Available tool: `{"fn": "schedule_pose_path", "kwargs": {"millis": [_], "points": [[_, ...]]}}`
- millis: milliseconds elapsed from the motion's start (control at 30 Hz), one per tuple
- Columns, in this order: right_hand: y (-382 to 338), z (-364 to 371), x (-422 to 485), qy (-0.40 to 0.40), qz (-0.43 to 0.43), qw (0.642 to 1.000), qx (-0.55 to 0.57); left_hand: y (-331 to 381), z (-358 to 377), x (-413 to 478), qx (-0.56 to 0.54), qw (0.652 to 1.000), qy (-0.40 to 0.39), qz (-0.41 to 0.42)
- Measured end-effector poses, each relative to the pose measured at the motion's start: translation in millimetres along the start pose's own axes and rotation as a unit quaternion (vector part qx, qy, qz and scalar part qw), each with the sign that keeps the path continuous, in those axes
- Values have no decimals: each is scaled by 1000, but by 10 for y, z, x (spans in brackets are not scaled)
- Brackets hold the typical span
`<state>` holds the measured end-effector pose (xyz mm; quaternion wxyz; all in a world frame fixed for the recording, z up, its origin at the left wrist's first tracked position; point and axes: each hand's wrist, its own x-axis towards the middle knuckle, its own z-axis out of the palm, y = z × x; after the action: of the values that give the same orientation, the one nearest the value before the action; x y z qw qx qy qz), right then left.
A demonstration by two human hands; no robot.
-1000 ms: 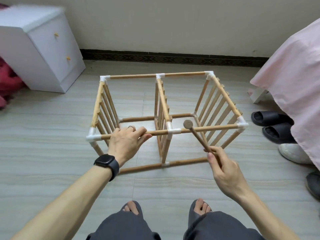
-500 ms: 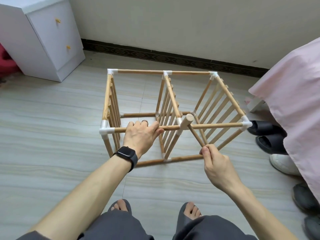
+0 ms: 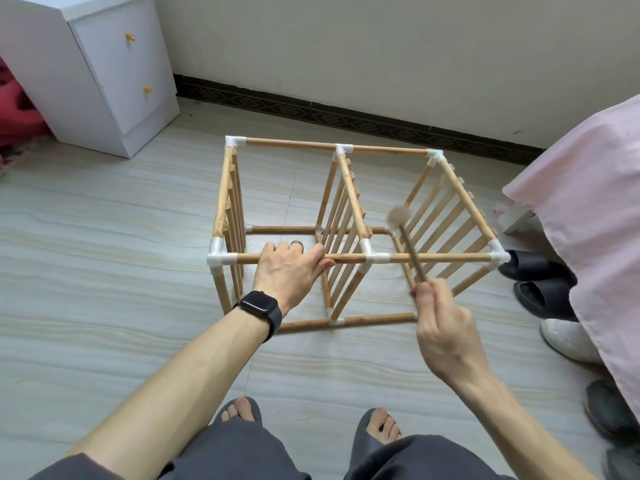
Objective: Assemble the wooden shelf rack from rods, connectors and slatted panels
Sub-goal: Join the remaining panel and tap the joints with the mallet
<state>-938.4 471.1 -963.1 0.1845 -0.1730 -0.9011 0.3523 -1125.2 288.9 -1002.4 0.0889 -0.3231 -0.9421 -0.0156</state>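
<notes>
The wooden shelf rack (image 3: 346, 147) lies on the floor as a box frame of rods, white connectors and three slatted panels. My left hand (image 3: 287, 271) grips the near top rod (image 3: 446, 258), left of the middle connector (image 3: 375, 258). My right hand (image 3: 438, 313) holds the handle of a small wooden mallet (image 3: 398, 214). The mallet's head is blurred and raised above the right bay, behind the near top rod.
A white drawer cabinet (image 3: 114, 74) stands at the back left by the wall. A pink bedsheet (image 3: 581, 209) hangs at the right, with black slippers (image 3: 533, 271) and a white shoe (image 3: 568, 341) under it. My feet are near the bottom edge.
The mallet head rested against the middle connector half a second ago; it is now lifted up and to the right. My left hand keeps its grip on the rod.
</notes>
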Motion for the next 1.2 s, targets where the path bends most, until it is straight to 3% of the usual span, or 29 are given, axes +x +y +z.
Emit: {"fn": "schedule_pose_path", "kwargs": {"millis": [67, 167, 300, 333, 467, 600, 700, 767, 833, 900, 967, 1067, 1200], "points": [[-13, 13, -23, 31, -4, 999, 26, 3, -7, -3, -3, 1000, -5, 3], [4, 3, -8, -123, 67, 987, -76, -4, -12, -5, -9, 1000, -7, 3], [-80, -99, 5, 16, 5, 997, 77, -1, 3, -3, -8, 1000, -10, 3], [-94, -85, -8, 18, 1, 997, 80, -2, 8, -4, -5, 1000, -10, 4], [-38, -55, -17, -145, 117, 979, -84, 9, -3, -2, 1, 1000, -11, 6], [-45, -127, 23, -140, 126, 981, -34, -5, -4, 10, -25, 999, -23, 13], [-109, -65, 18, -153, 118, 981, -10, -99, -18, -49, -132, 990, -30, 28], [-179, 15, 42, -173, 102, 980, 5, -260, -38, -238, -205, 978, 42, 5], [-277, 129, 89, -193, 85, 978, 10, -467, -50, -508, -214, 964, 146, -59], [-400, 266, 171, -203, 70, 977, 12, -702, -33, -745, -230, 944, 193, -137], [-544, 408, 252, -213, 48, 976, 22, -928, 4, -899, -261, 935, 134, -199], [-728, 609, 348, -228, -10, 974, 2, -1083, 83, -932, -306, 927, 6, -215], [-886, 820, 448, -271, -68, 960, -37, -1082, 116, -811, -385, 889, -42, -244]]}}
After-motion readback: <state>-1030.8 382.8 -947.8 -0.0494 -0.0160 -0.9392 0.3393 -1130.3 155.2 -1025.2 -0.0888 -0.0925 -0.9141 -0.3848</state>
